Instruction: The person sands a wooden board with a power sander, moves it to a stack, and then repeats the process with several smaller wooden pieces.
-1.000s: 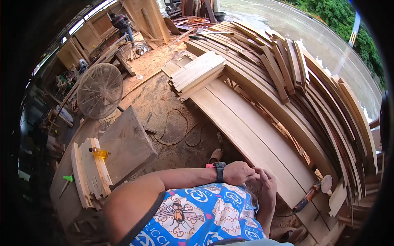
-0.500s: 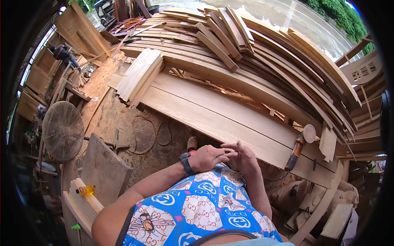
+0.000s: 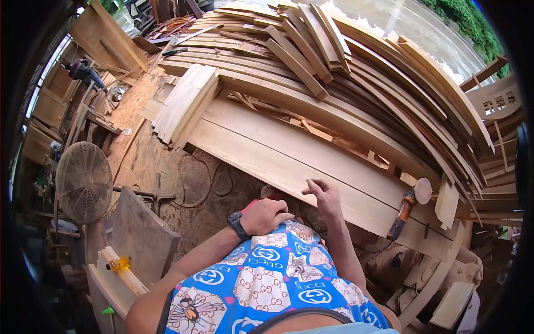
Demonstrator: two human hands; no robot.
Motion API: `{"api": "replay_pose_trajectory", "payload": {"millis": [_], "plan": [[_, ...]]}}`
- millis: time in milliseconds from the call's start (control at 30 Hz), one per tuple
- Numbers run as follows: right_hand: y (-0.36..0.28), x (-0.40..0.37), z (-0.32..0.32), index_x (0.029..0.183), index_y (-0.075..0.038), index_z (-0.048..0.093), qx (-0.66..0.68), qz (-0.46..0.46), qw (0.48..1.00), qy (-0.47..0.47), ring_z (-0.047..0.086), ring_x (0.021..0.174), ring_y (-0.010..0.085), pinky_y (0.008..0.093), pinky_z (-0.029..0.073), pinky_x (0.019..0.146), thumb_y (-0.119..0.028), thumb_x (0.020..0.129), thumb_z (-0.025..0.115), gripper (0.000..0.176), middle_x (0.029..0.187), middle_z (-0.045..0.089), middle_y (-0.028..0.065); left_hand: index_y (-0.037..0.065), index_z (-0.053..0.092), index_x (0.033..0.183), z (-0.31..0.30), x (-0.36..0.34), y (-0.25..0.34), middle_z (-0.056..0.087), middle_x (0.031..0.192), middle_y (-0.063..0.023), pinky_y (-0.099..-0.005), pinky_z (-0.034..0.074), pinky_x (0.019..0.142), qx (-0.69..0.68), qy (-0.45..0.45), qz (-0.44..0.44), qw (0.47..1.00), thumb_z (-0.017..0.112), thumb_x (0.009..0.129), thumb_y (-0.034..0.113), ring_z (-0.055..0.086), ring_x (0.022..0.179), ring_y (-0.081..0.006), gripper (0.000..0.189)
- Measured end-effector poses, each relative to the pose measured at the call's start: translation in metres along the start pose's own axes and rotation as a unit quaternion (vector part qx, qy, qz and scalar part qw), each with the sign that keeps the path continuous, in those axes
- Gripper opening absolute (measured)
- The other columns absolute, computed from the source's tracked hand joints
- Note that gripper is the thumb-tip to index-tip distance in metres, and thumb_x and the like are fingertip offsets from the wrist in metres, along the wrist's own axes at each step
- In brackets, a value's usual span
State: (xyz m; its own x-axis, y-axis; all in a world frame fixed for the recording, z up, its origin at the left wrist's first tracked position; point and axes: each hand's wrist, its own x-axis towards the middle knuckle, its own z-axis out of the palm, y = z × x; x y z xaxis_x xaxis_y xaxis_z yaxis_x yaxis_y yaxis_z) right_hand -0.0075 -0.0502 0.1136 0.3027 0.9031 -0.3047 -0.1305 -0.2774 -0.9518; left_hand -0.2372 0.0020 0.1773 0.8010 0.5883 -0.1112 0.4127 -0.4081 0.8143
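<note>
My left hand (image 3: pixel 266 217), with a dark watch (image 3: pixel 238 225) on its wrist, is held close in front of the blue patterned shirt (image 3: pixel 267 273). Its fingers are curled in beside the thumb, and whatever they may hold is hidden. Up and to the right, my right hand (image 3: pixel 324 196) is raised at the near edge of a long pale wood panel (image 3: pixel 289 161). Its fingers are partly bent and apart, with nothing visible in them. On the panel's right end lies an orange and black angle grinder (image 3: pixel 400 214) with a round pale disc (image 3: pixel 423 191).
Long boards (image 3: pixel 378 83) are piled behind the panel, and a stack of pale slats (image 3: pixel 186 103) rests across its left end. A fan (image 3: pixel 84 181) stands left; a cable (image 3: pixel 211 178) loops over the floor. Another person (image 3: pixel 83 72) is far left. A yellow-handled tool (image 3: pixel 119 264) lies lower left.
My two hands, touching at the fingers before, are now apart. The right hand has moved up toward the panel; the left has shifted slightly left.
</note>
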Motion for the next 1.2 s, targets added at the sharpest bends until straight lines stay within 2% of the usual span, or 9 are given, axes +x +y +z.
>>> {"api": "replay_pose_trajectory", "payload": {"millis": [133, 267, 300, 433, 633, 667, 733, 933, 1200], "plan": [[-0.003, 0.045, 0.021, 0.118, 0.008, 0.071, -0.004, 0.010, 0.999, -0.046, 0.073, 0.091, 0.0190, 0.0324, 0.057, 0.081, -0.026, 0.100, 0.072, 0.039, 0.092, 0.079, 0.0139, 0.001, 0.070, 0.092, -0.031, 0.015, -0.014, 0.072, 0.084, -0.0199, -0.0430, 0.055, 0.070, -0.012, 0.007, -0.040, 0.999, 0.072, 0.097, 0.025, 0.071, 0.077, -0.0367, 0.024], [-0.037, 0.088, 0.046, 0.131, 0.008, 0.062, -0.315, -0.246, 0.899, 0.176, 0.067, 0.121, 0.0318, 0.0395, 0.061, 0.089, -0.020, 0.089, 0.080, 0.053, 0.129, 0.067, 0.0241, 0.002, 0.071, 0.090, -0.062, 0.039, -0.039, 0.073, 0.087, -0.0206, -0.0454, 0.056, 0.074, -0.011, 0.007, -0.036, 0.999, 0.071, 0.097, 0.032, 0.072, 0.084, -0.0381, 0.031], [-0.049, 0.101, 0.047, 0.136, 0.006, 0.058, -0.286, -0.194, 0.926, 0.153, 0.064, 0.125, 0.0394, 0.0431, 0.059, 0.095, -0.018, 0.085, 0.081, 0.061, 0.141, 0.057, 0.0289, 0.002, 0.071, 0.090, -0.070, 0.046, -0.045, 0.073, 0.087, -0.0207, -0.0456, 0.055, 0.075, -0.013, 0.002, -0.047, 0.999, 0.071, 0.097, 0.032, 0.072, 0.084, -0.0385, 0.031], [-0.066, 0.186, 0.045, 0.140, 0.006, 0.053, -0.368, -0.260, 0.876, 0.172, 0.056, 0.129, 0.0457, 0.0507, 0.043, 0.113, -0.019, 0.084, 0.078, 0.067, 0.138, 0.058, 0.0305, 0.002, 0.070, 0.091, -0.102, 0.072, -0.074, 0.073, 0.086, -0.0210, -0.0458, 0.055, 0.074, -0.013, -0.004, -0.042, 0.999, 0.071, 0.097, 0.032, 0.071, 0.083, -0.0392, 0.031], [-0.096, 0.331, 0.035, 0.131, 0.005, 0.058, -0.529, -0.311, 0.733, 0.294, 0.060, 0.123, 0.0441, 0.0527, 0.045, 0.110, -0.017, 0.083, 0.073, 0.055, 0.130, 0.063, 0.0290, 0.002, 0.070, 0.088, -0.149, 0.100, -0.103, 0.071, 0.082, -0.0197, -0.0475, 0.054, 0.072, 0.025, 0.007, -0.041, 0.999, 0.071, 0.096, 0.032, 0.070, 0.080, -0.0392, 0.030], [-0.101, 0.347, 0.034, 0.131, 0.005, 0.058, -0.531, -0.305, 0.734, 0.295, 0.060, 0.123, 0.0441, 0.0527, 0.045, 0.110, -0.017, 0.083, 0.073, 0.055, 0.130, 0.063, 0.0290, 0.002, 0.071, 0.089, -0.156, 0.104, -0.105, 0.071, 0.082, -0.0198, -0.0448, 0.054, 0.070, 0.027, 0.012, -0.045, 0.999, 0.073, 0.095, 0.029, 0.070, 0.078, -0.0374, 0.028], [-0.112, 0.367, 0.035, 0.123, 0.004, 0.060, -0.504, -0.071, 0.831, 0.225, 0.064, 0.117, 0.0423, 0.0551, 0.048, 0.106, -0.017, 0.082, 0.068, 0.046, 0.118, 0.069, 0.0261, 0.001, 0.072, 0.090, -0.167, 0.108, -0.113, 0.071, 0.081, -0.0199, -0.0422, 0.054, 0.069, 0.028, 0.010, -0.050, 0.998, 0.074, 0.094, 0.026, 0.070, 0.076, -0.0357, 0.025], [-0.099, 0.373, 0.042, 0.095, -0.003, 0.073, -0.584, -0.101, 0.766, 0.249, 0.065, 0.107, 0.0365, 0.0496, 0.051, 0.093, -0.019, 0.079, 0.068, 0.024, 0.106, 0.073, 0.0163, 0.001, 0.072, 0.090, -0.184, 0.122, -0.136, 0.069, 0.077, -0.0188, -0.0418, 0.052, 0.066, 0.005, 0.026, -0.044, 0.999, 0.073, 0.094, 0.024, 0.068, 0.071, -0.0340, 0.024], [-0.063, 0.262, -0.007, 0.098, -0.003, 0.076, -0.436, -0.078, 0.870, 0.218, 0.070, 0.092, 0.0405, 0.0475, 0.056, 0.087, -0.021, 0.082, 0.060, 0.028, 0.098, 0.074, 0.0190, -0.002, 0.070, 0.110, -0.169, 0.171, -0.135, 0.067, 0.079, -0.0110, -0.0335, 0.053, 0.072, -0.003, 0.026, 0.005, 1.000, 0.077, 0.095, 0.016, 0.065, 0.074, -0.0197, 0.024]]}}
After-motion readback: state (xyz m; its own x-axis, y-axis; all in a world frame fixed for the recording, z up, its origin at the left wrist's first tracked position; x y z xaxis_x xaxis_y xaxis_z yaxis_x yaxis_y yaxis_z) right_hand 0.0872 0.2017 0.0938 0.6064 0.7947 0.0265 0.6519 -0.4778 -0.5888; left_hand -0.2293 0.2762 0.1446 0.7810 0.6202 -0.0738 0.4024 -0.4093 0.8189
